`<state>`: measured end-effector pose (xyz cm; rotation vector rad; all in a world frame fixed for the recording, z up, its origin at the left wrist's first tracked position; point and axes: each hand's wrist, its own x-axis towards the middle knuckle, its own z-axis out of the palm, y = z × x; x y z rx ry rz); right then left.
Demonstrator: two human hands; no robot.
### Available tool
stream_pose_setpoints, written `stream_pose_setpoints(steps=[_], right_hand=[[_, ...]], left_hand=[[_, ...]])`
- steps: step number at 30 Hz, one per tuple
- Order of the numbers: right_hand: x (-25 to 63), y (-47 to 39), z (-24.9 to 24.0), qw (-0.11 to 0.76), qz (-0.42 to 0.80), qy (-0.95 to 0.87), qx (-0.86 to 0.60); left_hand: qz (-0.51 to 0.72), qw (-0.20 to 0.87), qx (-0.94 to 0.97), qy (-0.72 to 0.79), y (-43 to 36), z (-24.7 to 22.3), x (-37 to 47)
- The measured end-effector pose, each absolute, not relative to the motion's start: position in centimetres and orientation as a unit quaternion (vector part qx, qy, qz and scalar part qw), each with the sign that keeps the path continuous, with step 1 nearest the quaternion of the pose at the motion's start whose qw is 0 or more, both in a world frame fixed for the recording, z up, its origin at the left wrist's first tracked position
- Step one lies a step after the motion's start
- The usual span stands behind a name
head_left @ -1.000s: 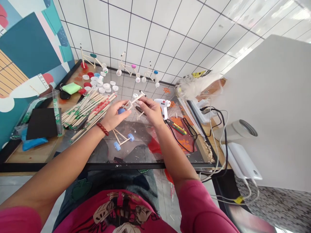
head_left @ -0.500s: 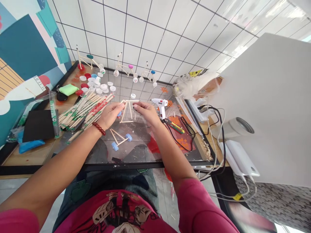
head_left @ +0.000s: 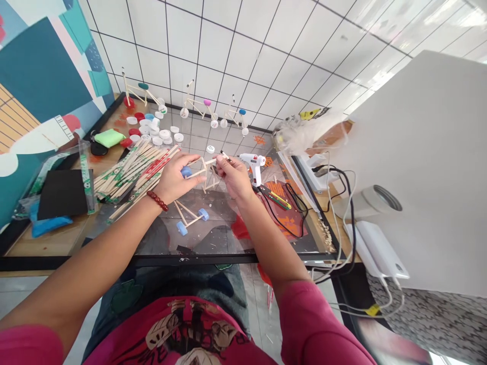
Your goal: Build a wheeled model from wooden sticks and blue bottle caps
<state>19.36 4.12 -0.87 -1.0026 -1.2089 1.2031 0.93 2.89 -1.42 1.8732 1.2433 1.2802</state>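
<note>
A small frame of wooden sticks (head_left: 206, 167) is held between my two hands above the glass-topped table. My left hand (head_left: 175, 177) grips its left side, with a blue cap (head_left: 186, 172) at the fingers. My right hand (head_left: 234, 177) pinches the right end, where a short dark-tipped stick (head_left: 224, 155) shows above the fingers. Nearer me on the table lies a separate stick triangle (head_left: 194, 220) with a blue cap at each end of one side. A white cap (head_left: 210, 149) sits just beyond the frame.
Loose sticks (head_left: 129, 175) and bottle caps (head_left: 154, 133) lie left. Stick models (head_left: 198, 106) stand along the tiled wall. A white glue gun (head_left: 255, 165), box cutters (head_left: 279, 198) and black cable (head_left: 300, 218) are on the right, with white cords beyond the table edge.
The frame has been tilted and turned between my hands. My left hand has opened wider around it, and the dark-tipped stick now points up from my right fingers. The view has shifted slightly.
</note>
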Motion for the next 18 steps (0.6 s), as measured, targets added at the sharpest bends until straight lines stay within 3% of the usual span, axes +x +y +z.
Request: stream_pose_setpoints(steps=[8,18], right_hand=[[19.3,4.2,-1.4,0.563,0.496,-0.515,-0.414],[19.4,3.6,-0.5,0.559,0.442,-0.565,-0.415]], left_hand=[[0.473,0.271,0.704,0.455,2.8,-1.6,1.0],[0.491,0.188,0.725,0.445,2.8,-2.0,1.0]])
